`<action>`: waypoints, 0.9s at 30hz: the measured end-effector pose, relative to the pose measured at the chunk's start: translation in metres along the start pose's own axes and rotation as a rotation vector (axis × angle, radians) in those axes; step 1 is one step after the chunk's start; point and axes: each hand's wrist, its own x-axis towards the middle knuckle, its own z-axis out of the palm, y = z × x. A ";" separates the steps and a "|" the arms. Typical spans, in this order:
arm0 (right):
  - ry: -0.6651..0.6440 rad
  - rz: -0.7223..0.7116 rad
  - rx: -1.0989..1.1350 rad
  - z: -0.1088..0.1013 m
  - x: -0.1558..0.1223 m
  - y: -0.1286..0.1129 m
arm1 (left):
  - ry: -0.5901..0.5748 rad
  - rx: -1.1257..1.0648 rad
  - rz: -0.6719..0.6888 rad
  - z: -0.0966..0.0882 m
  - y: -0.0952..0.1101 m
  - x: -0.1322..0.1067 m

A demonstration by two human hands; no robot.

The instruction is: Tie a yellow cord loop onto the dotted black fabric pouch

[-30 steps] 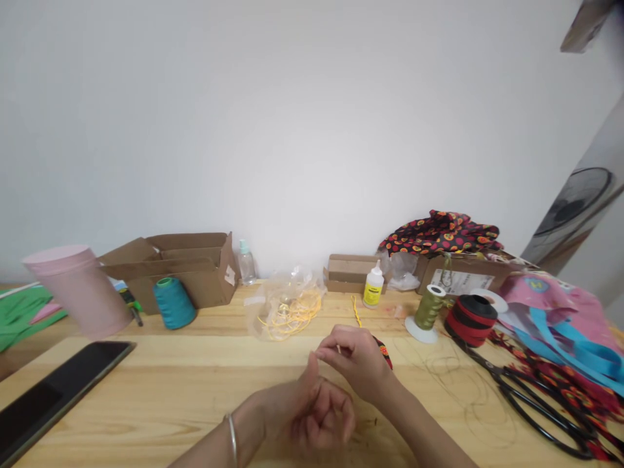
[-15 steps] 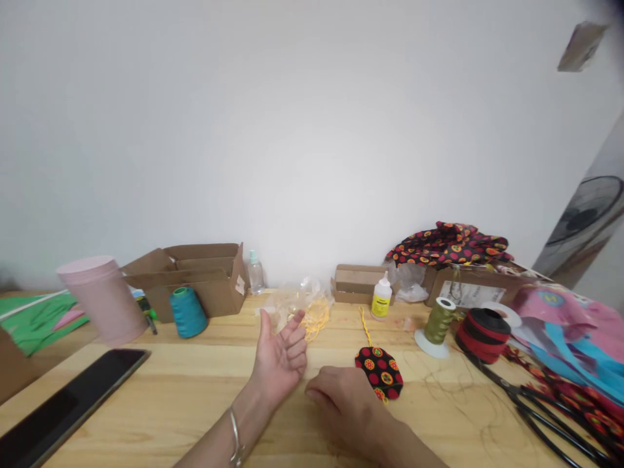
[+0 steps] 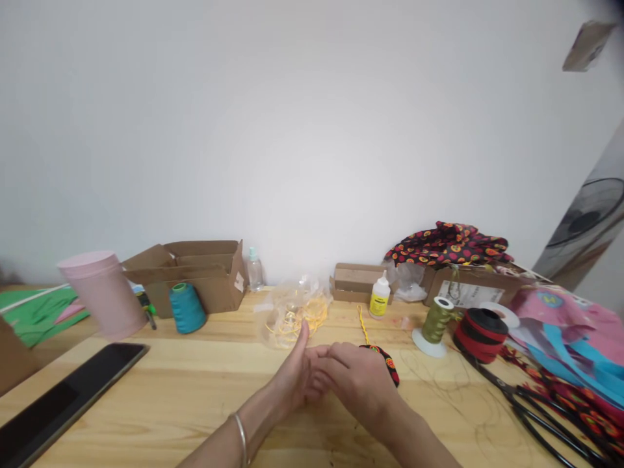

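Note:
My left hand (image 3: 296, 378) is raised over the front middle of the table, its thumb up and apart, its fingers half curled towards my other hand. My right hand (image 3: 359, 377) meets it from the right with bent fingers laid over the left fingertips. Whatever the right fingers enclose, if anything, is hidden. Just behind the right hand lies a black patterned fabric piece (image 3: 391, 368), largely covered, with a yellow braided cord (image 3: 363, 325) running from its top. Beyond my left thumb, yellow cord (image 3: 314, 313) lies in a clear plastic bag (image 3: 277, 318).
Behind stand a teal thread cone (image 3: 186, 309), cardboard box (image 3: 214, 286), pink canister (image 3: 104, 292) and glue bottle (image 3: 379, 297). At right are an olive thread spool (image 3: 437, 322), red-and-black roll (image 3: 481, 335) and black scissors (image 3: 517, 396). A phone (image 3: 68, 403) lies at left.
My left hand has swung right and turned, bringing its fingers against my right hand. The right hand has risen slightly and covers more of the patterned fabric piece.

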 end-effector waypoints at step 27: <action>-0.212 0.117 0.173 0.025 -0.001 0.003 | -0.094 -0.561 0.273 -0.018 0.020 0.004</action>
